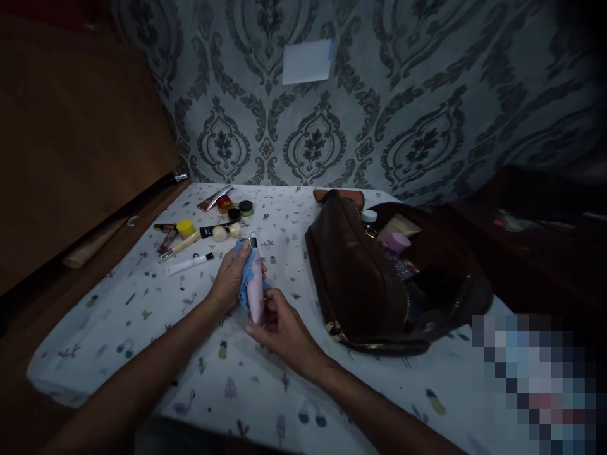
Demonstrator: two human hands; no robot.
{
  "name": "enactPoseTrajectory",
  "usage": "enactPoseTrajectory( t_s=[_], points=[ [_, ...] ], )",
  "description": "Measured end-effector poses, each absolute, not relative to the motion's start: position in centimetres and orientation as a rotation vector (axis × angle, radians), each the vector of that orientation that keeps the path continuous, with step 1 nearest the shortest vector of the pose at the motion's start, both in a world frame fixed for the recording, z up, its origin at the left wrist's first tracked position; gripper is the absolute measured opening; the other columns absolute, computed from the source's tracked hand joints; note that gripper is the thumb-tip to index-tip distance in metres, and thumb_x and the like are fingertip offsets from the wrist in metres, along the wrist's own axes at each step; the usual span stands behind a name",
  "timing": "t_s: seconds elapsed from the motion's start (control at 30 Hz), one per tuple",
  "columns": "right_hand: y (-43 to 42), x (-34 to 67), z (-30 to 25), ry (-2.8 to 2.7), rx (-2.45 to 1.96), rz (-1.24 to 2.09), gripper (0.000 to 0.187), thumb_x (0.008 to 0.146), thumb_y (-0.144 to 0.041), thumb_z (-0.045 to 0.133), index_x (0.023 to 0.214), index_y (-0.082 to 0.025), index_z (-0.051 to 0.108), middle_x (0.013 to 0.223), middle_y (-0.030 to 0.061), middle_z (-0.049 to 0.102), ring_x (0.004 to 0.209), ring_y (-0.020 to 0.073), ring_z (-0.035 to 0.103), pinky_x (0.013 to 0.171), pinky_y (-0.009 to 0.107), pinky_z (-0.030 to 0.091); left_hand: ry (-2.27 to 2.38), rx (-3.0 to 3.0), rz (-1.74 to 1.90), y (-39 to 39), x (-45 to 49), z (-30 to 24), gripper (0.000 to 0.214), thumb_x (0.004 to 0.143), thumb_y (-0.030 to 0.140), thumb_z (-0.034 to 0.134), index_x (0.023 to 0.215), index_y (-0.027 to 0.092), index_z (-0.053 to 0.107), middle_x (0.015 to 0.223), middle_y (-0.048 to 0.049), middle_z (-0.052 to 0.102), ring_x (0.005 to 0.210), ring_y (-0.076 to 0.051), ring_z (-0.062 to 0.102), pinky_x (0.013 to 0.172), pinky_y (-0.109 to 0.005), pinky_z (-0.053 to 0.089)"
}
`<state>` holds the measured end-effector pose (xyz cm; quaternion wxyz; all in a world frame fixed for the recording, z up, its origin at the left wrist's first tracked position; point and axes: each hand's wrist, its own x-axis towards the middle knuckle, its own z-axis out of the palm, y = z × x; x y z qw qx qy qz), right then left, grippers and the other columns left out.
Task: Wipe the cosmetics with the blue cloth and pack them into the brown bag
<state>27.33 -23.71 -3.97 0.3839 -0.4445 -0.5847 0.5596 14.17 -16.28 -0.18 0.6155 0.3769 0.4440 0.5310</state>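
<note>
A pale pink tube (255, 292) with a silvery cap is held upright over the patterned table cover (203, 411). My left hand (229, 276) is closed around its upper part, with a crumpled blue cloth (244, 278) pressed against the tube's left side. At the tube's lower end, the fingers of my right hand (283, 325) grip it from the right. A white tube with a black cap (190, 264) lies to the left of my left hand. Beyond my hands are two small cream-coloured round items (220, 234).
On the right stands an unzipped brown leather bag (351, 272) containing a pink-lidded item (397, 242) and a white-capped bottle (369, 217). Several cosmetics, including a yellow-lidded jar (185, 227) and a dark-lidded jar (246, 207), lie at the back left. A patterned wall (315, 145) rises behind.
</note>
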Motion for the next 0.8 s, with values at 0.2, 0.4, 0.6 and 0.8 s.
enactPoseTrajectory(
  t_s=[0.2,0.4,0.6,0.8],
  points=[
    [-23.6,27.6,-4.0,-1.409,-1.003,1.481,0.041,0.083,-0.040,0.070,0.116,-0.019,0.059,0.097,0.0041,0.064,0.085,0.0162,0.064,0.074,0.029,0.057,0.992,0.799,1.246,-15.8,14.0,-0.2,0.061,0.063,0.074,0.074,0.080,0.017,0.060,0.063,0.0009,0.065,0.051,-0.012,0.059,0.048,-0.023,0.049],
    [-23.3,27.9,-3.3,-1.345,-0.882,1.555,0.047,0.086,-0.049,0.066,0.122,-0.018,0.061,0.111,0.0071,0.062,0.094,0.0179,0.066,0.084,0.034,0.059,0.930,0.905,1.169,-15.9,14.0,-0.7,0.067,0.058,0.073,0.078,0.087,0.014,0.067,0.069,-0.0022,0.068,0.054,-0.012,0.059,0.049,-0.022,0.047],
    [-22.9,28.4,-2.5,-1.278,-0.809,1.548,0.050,0.087,-0.054,0.064,0.122,-0.019,0.060,0.108,0.0061,0.065,0.095,0.0179,0.066,0.084,0.034,0.059,0.850,1.152,0.829,-16.4,13.8,-1.6,0.064,0.062,0.067,0.079,0.094,0.012,0.068,0.062,-0.0006,0.063,0.045,-0.010,0.051,0.041,-0.020,0.037],
    [-22.1,28.9,-3.9,-1.420,-1.021,1.352,0.045,0.086,-0.062,0.060,0.084,-0.017,0.063,0.079,0.0014,0.062,0.071,0.0152,0.061,0.067,0.029,0.057,0.888,1.278,0.843,-16.4,13.6,-1.4,0.047,0.067,0.053,0.081,0.088,0.015,0.063,0.067,0.0013,0.060,0.056,-0.011,0.054,0.052,-0.021,0.043]
  ],
)
